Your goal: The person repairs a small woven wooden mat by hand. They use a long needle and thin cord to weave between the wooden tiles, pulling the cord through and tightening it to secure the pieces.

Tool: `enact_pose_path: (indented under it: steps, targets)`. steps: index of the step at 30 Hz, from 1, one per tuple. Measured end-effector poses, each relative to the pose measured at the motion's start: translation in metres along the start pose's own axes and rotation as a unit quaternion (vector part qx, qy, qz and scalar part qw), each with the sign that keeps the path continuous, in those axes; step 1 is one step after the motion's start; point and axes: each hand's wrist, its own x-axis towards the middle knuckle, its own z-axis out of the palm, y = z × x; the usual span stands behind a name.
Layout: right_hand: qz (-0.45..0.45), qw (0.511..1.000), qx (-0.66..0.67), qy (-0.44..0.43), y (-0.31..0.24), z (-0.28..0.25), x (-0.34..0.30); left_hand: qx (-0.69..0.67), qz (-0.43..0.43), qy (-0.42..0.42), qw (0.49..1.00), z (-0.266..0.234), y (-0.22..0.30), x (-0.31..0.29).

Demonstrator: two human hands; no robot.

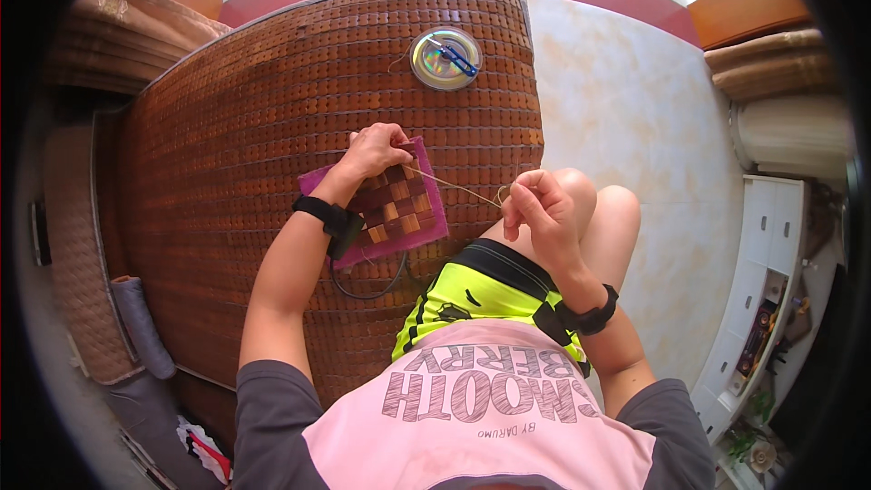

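Patch [400,210], one, on the mat [238,156], close to the middle of my view, just toward 9 o'clock. Hidden: its 12 o'clock edge in part under my left hand [374,151], its 9 o'clock side under my forearm and wrist strap [343,232]. Hard to make out: the tips of both hands' fingers, and whatever small thing besides the thread may sit between those on the right. The far end of the cord [370,296] passes out of sight by my shorts [490,286].

Lie: flat, turned askew, corners toward about 1, 4, 7 and 10 o'clock. Long axis (only slightly the longer, and the lens bends things) from between 8 and 9 to between 2 and 3 o'clock.

Look: four-sided, magenta cloth border, checkered middle of dark brown and lighter tan squares; loose strand at the 6 o'clock edge.

Left hand: thumb and forefinger pinched on the patch near its 1 o'clock corner.

Right hand [537,206]: off the patch at 3 o'clock, above my thigh, fingers curled, thumb closed on the thread [463,189], which runs taut from my left fingertips toward 4 o'clock, with a small loop by the right fingers.

Also: round clear case [424,77] at 1 o'clock from the patch, blue-handled snips [463,64] on top.
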Motion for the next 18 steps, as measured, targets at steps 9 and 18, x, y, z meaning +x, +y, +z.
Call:
enact_pose_path:
  steps: [9, 18]
  targets:
    - [-0.007, 0.999, 0.028, 0.028, -0.007, -0.006, 0.0, 0.054, 0.011, 0.105, 0.993, 0.005, 0.007, -0.006]
    - [-0.045, 0.988, -0.148, 0.031, -0.015, 0.004, 0.045, 0.118, 0.114, 0.399, 0.902, 0.01, -0.029, -0.061]
